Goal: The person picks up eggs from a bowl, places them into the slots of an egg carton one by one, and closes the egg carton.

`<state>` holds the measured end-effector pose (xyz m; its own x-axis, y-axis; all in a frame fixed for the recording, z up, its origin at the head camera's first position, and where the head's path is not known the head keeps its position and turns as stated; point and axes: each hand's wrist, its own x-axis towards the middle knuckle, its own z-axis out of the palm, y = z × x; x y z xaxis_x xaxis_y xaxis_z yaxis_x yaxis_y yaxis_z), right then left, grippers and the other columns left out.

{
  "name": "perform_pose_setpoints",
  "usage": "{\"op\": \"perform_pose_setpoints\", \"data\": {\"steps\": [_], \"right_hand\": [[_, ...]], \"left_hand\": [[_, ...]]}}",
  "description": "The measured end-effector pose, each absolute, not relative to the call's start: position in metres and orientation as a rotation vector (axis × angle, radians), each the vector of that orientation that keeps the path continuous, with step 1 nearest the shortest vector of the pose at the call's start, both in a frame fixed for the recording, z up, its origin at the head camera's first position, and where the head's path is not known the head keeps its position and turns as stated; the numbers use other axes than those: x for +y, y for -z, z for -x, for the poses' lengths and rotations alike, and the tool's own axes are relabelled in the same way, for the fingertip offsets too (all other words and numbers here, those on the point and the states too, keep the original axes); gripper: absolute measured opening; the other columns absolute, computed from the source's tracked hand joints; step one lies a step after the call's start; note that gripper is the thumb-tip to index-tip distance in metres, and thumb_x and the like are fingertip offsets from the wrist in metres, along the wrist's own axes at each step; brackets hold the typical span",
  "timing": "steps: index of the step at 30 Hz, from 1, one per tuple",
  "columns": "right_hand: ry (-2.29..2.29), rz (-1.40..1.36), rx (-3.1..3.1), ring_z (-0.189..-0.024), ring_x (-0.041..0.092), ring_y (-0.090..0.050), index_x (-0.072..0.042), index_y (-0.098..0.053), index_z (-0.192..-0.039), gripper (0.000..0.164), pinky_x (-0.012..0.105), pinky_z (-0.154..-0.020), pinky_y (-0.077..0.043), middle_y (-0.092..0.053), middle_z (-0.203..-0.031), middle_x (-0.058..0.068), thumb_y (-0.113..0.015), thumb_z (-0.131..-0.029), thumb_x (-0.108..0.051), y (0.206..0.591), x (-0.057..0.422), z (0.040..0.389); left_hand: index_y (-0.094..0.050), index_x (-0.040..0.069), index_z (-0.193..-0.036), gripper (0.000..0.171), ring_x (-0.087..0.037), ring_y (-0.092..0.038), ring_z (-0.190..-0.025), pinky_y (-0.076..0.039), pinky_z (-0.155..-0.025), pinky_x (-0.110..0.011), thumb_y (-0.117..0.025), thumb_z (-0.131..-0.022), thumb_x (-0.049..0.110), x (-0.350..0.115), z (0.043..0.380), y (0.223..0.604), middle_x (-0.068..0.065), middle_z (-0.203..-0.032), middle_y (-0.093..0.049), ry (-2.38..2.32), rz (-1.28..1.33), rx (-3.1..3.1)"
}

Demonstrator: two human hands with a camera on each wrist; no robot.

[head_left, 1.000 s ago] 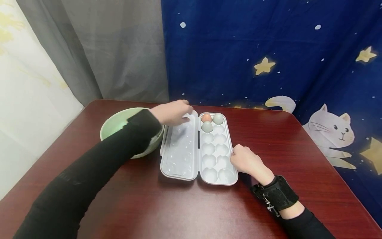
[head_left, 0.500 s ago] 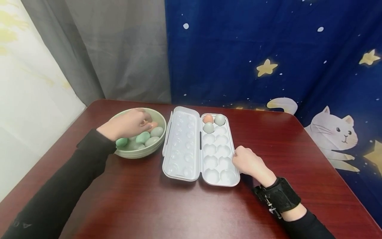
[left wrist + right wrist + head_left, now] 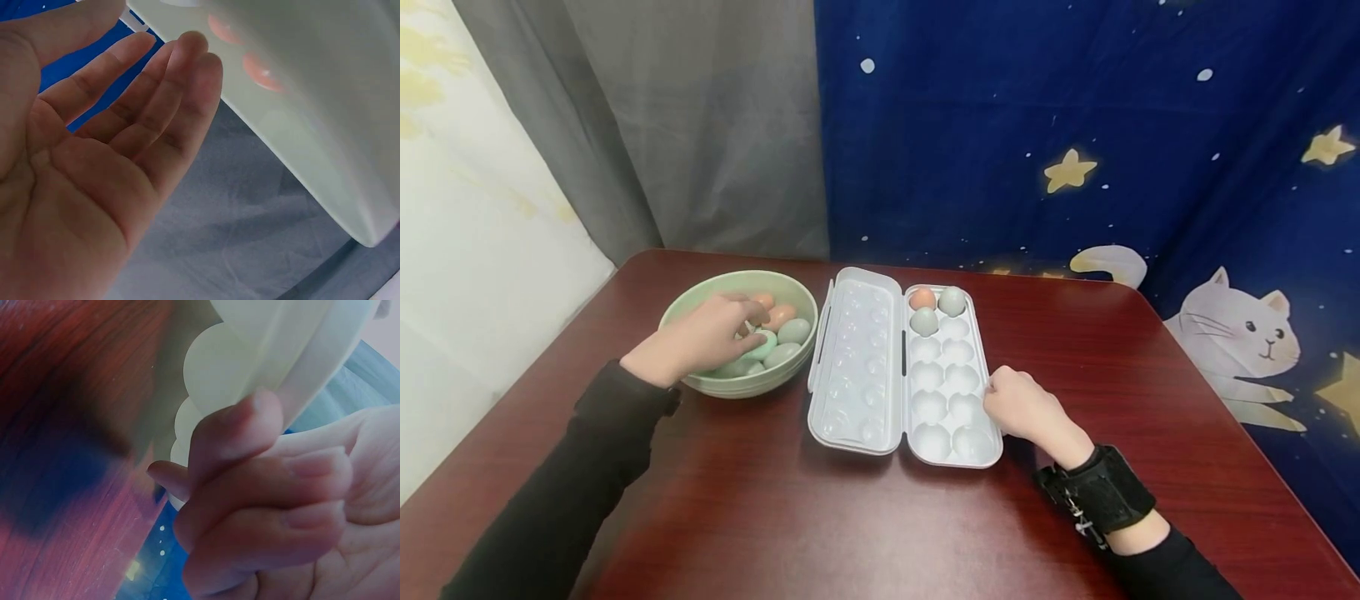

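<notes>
In the head view, my left hand (image 3: 703, 333) reaches over a pale green bowl (image 3: 748, 388), its thumb and fingers spread around a mint-green egg (image 3: 765, 345). Whether they touch it cannot be told. The left wrist view shows the palm bare beside the bowl's wall. Orange eggs (image 3: 780, 316) and grey-green eggs (image 3: 793, 332) lie in the bowl, some hidden by the hand. A white egg carton (image 3: 901, 400) lies unfolded; its far end holds an orange egg (image 3: 922, 298) and two pale grey ones (image 3: 952, 301). My right hand (image 3: 1026, 412), fingers curled, grips the carton's right edge.
The carton's lid half (image 3: 853, 367) lies flat between the bowl and the cup half. Everything stands on a dark red wooden table (image 3: 880, 533). Behind it hang a grey curtain (image 3: 730, 133) and a blue starry curtain (image 3: 955, 150).
My left hand has moved left from above the carton's lid to the bowl, then lower and nearer inside it. The right hand stays at the carton's edge.
</notes>
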<state>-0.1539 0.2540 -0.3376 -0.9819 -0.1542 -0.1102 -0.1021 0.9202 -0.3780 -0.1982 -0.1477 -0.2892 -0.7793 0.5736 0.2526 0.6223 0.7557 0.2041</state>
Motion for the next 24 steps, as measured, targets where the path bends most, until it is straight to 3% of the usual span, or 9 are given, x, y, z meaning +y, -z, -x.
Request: {"op": "perform_pose_setpoints", "data": {"steps": [5,9,16,24], "right_hand": [[0.573,0.197,2.945,-0.054,0.021,-0.045,-0.012,-0.041,-0.061,0.027,0.035,-0.048,-0.038,-0.043,-0.058,0.005,-0.040,-0.087,-0.006,0.337,0.253,0.153],[0.572,0.210,2.949,-0.054,0.021,-0.045,-0.012,-0.042,-0.061,0.028,0.035,-0.049,-0.038,-0.044,-0.058,0.005,-0.039,-0.088,-0.006,0.337,0.253,0.153],[0.575,0.205,2.944,-0.054,0.021,-0.046,-0.010,-0.044,-0.062,0.027,0.035,-0.049,-0.039,-0.045,-0.059,0.007,-0.039,-0.088,-0.006,0.337,0.253,0.152],[0.564,0.197,2.951,-0.055,0.022,-0.046,-0.010,-0.044,-0.062,0.027,0.036,-0.049,-0.039,-0.045,-0.060,0.007,-0.040,-0.088,-0.007,0.337,0.253,0.152]], "left_hand": [[-0.059,0.011,-0.074,0.015,-0.016,-0.053,-0.064,-0.044,-0.064,-0.035,-0.069,-0.084,0.007,-0.152,0.193,0.295,0.002,-0.066,-0.051,0.436,0.906,-2.844],[-0.058,0.018,-0.067,0.022,-0.014,-0.046,-0.064,-0.041,-0.064,-0.033,-0.069,-0.086,0.016,-0.155,0.189,0.299,0.008,-0.059,-0.046,0.447,0.867,-2.904],[-0.041,0.017,-0.057,0.046,-0.012,-0.032,-0.057,-0.032,-0.058,-0.032,-0.072,-0.087,0.035,-0.154,0.184,0.303,0.009,-0.054,-0.028,0.403,0.803,-2.907],[-0.049,0.017,-0.061,0.037,-0.014,-0.036,-0.060,-0.033,-0.054,-0.030,-0.074,-0.084,0.032,-0.158,0.182,0.305,0.007,-0.057,-0.038,0.416,0.683,-3.019]]}}
